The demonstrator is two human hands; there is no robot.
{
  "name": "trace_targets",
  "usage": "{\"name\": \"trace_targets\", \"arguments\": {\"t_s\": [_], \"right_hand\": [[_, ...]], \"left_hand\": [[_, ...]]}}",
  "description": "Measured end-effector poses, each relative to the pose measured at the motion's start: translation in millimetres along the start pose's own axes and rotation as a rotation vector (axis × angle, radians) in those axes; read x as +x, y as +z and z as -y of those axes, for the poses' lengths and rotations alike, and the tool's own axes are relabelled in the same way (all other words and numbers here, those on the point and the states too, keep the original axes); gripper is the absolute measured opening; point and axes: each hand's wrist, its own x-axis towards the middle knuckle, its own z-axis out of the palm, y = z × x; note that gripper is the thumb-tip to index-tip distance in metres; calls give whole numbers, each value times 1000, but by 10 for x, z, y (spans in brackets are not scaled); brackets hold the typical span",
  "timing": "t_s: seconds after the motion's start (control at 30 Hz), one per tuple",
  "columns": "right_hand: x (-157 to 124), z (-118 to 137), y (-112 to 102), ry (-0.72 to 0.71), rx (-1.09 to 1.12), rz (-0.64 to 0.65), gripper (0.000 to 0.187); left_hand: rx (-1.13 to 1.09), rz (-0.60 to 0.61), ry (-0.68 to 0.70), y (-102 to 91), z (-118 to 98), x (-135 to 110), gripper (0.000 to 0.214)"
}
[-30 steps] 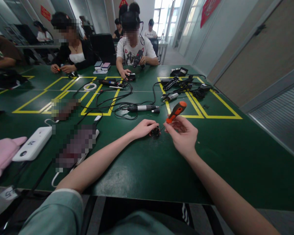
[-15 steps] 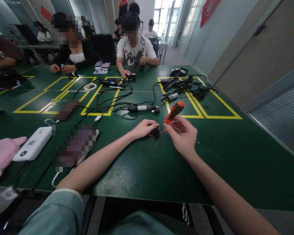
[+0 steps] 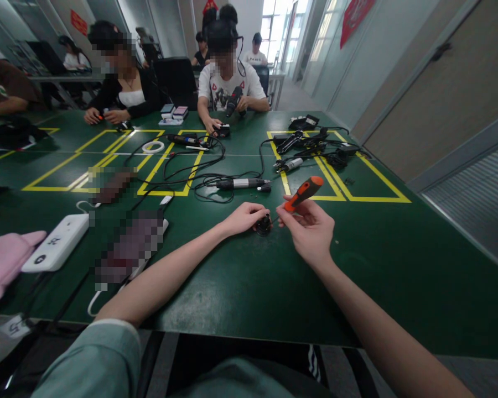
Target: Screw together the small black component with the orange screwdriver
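Near the middle of the green table (image 3: 232,287), my left hand (image 3: 245,218) is closed on a small black round part (image 3: 263,225) with a wider base. What exactly the part is cannot be made out. An orange and black screwdriver (image 3: 305,193) is in my right hand (image 3: 313,229), pinched near the lower end of its handle. Its handle leans up and to the right, and its thin shaft points down-left at the black part. Whether the tip touches the part is too small to tell.
Beyond my hands lies a grey and black pen-like power tool (image 3: 243,183) with its cable. Tangled black cables and adapters (image 3: 315,143) fill the far right. A white power strip (image 3: 58,243) and a blurred phone (image 3: 130,246) are at left. Co-workers (image 3: 232,83) sit opposite.
The screwdriver's handle has tipped further to the right and slightly lower in my right hand. My left hand and the black part have stayed in place.
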Motion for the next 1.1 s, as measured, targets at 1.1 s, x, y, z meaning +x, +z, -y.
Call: {"name": "trace_targets", "arguments": {"t_s": [1.1], "right_hand": [[-1,34,10,-25,-19,-9,33]], "left_hand": [[-4,10,-9,0,-21,-11,36]]}}
